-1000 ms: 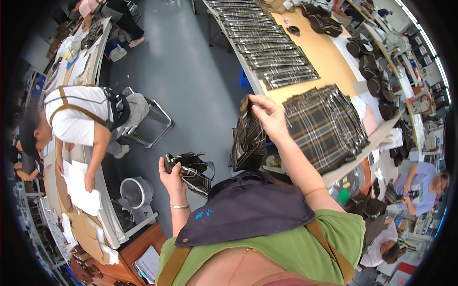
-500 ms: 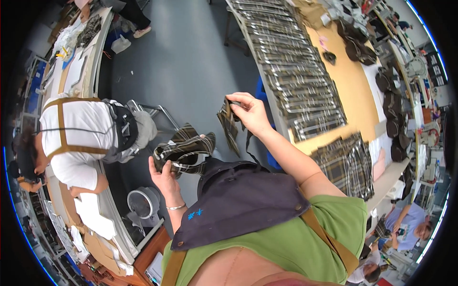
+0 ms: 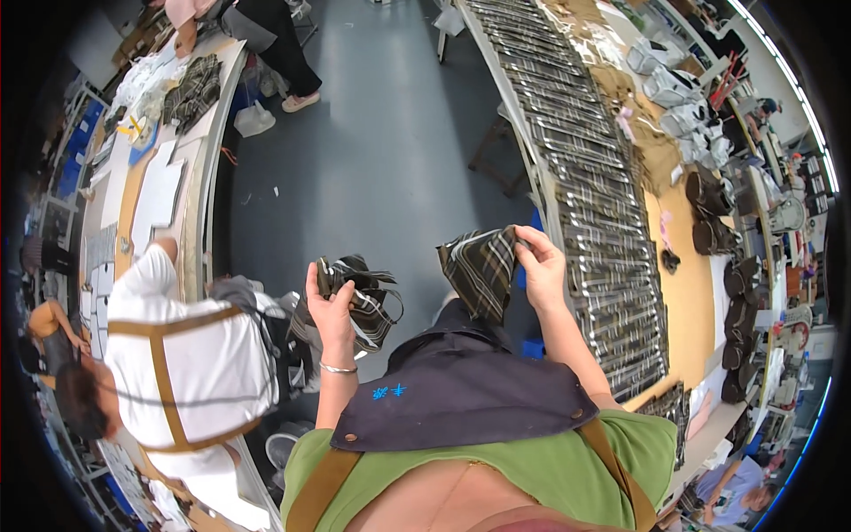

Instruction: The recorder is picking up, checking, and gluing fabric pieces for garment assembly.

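hands are raised in front of the chest, over the grey floor (image 3: 390, 151). left hand (image 3: 330, 306) is clenched around a bundle of dark plaid fabric pieces with black straps (image 3: 365, 297), which hangs to its right. right hand (image 3: 539, 266) pinches the top edge of a folded dark plaid fabric piece (image 3: 483, 266) that droops below its fingers. just right of it runs a long workbench (image 3: 683, 301) covered with rows of plaid pieces (image 3: 594, 204). a person in a white shirt with tan straps (image 3: 177, 363) sits at the left.

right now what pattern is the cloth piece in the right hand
Dark plaid with pale stripes; the cloth piece pinched by the right hand shows best in the head view.
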